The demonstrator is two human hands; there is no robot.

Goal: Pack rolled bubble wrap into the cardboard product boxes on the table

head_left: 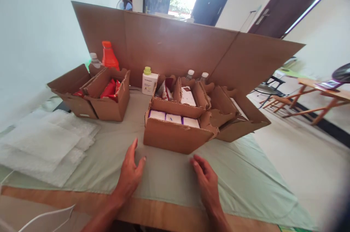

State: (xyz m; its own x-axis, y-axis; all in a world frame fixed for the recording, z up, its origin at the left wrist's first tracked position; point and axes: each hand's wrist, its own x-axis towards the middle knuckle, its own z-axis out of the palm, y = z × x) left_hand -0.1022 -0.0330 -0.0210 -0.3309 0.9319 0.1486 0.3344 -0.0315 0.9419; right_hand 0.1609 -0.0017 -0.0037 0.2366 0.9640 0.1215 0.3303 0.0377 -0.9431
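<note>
Both hands empty, apart, over the green cloth point(161, 179), palms roughly facing each other. Clock directions as seen in the view.

Left hand point(131, 171): spread, thumb well off the fingers, nothing in the grip. Nearest thing is the front cardboard box point(172, 139), at 2 o'clock from it, near, with a visible gap.

Right hand point(205, 179): half curled, partly open, thumb closer to the fingers, tips slightly blurred. No object visible in it. Fingertips sit just below the box's near right corner; can't tell if they touch. Box body is at 11 o'clock from this hand.

Front box stands upright, open-topped, with a row of white packs point(174, 119) inside.

Around it: white bottle point(149, 83) with yellow-green cap at 11 o'clock from the box. Open carton point(232, 132) at 1 o'clock from the right hand. Bubble wrap point(46, 144) lies flat between 9 and 10 o'clock from the left hand; a carton with red packets point(111, 89) is at 11 o'clock from it.
</note>
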